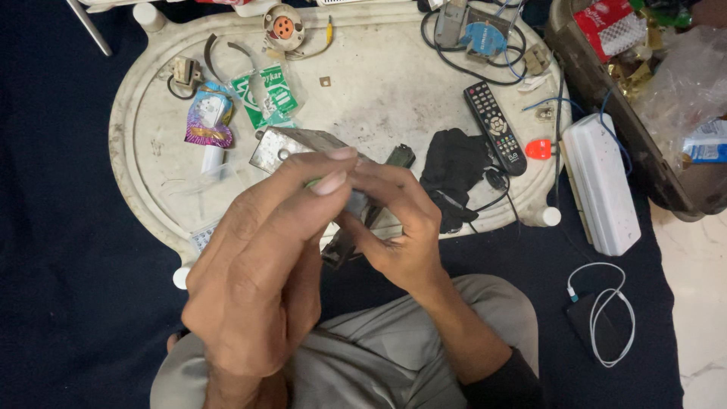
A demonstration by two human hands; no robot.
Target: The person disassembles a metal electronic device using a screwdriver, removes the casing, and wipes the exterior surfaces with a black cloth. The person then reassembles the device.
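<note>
A dark blue cloth (60, 227) covers the floor at the left, and on it sits a scuffed, off-white oval tray table (379, 83). Near the table's left edge lie a crumpled purple foil wrapper (207, 117) and a green and white packet (266, 95). At the table's near edge, the left hand (257, 280) and the right hand (397, 223) meet, fingertips pinching a small grey part (356, 203); it is mostly hidden, so its shape cannot be told. Both hands are closed on it, above a flat metal plate (284, 148). Right of them lie a black cloth (454, 170) and a black remote control (494, 126), with tangled wires (454, 53) at the far edge. Beside the table's right edge lies a long white box (600, 185), then a brown basket (606, 106) of clutter. A white cable (606, 310) coils on the cloth.
</note>
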